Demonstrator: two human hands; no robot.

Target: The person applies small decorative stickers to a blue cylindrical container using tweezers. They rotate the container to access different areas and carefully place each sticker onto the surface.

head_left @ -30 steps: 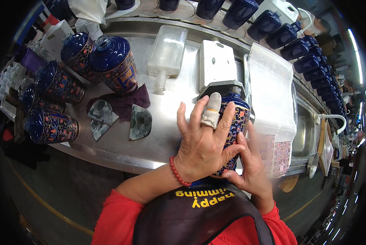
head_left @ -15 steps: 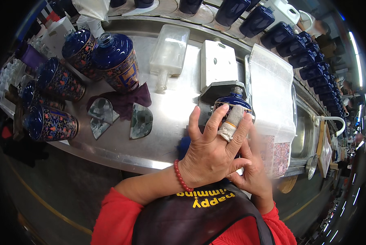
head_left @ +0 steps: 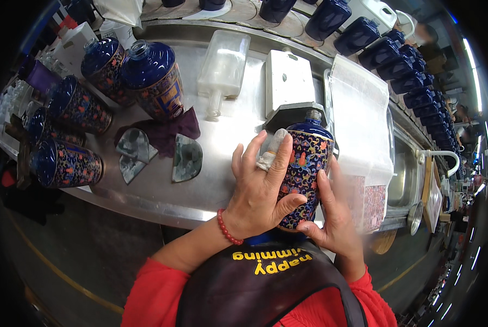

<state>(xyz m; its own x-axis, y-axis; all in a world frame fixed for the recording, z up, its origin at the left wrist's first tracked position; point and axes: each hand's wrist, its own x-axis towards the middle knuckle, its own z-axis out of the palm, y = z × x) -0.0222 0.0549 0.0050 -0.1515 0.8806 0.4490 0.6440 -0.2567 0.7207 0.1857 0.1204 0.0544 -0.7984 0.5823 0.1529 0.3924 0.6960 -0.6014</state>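
A dark blue glass bottle (head_left: pixel 305 173) with a multicoloured floral pattern lies tilted between my hands, its neck pointing away from me. My left hand (head_left: pixel 261 188) presses along its left side, with the thumb across the front and a grey-white wrap on one finger. On the right side, my right hand (head_left: pixel 337 220) grips with fingertips and thumb near the base; part of this hand is blurred. The bottle's upper part is by a dark angled rest (head_left: pixel 290 115) in front of a white block (head_left: pixel 288 82).
Several patterned bottles (head_left: pixel 154 82) stand at the left, near a purple cloth (head_left: pixel 179 129) and dark green curved scrapers (head_left: pixel 187 158). A clear bottle (head_left: pixel 225 65) lies on the metal bench. White sheets (head_left: pixel 358 120), a sink (head_left: pixel 404 185) and plain blue bottles (head_left: pixel 357 36) are around the right.
My left hand has slid left, off the front of the bottle and onto its side, uncovering the floral pattern. The right hand stays by the bottle's lower right.
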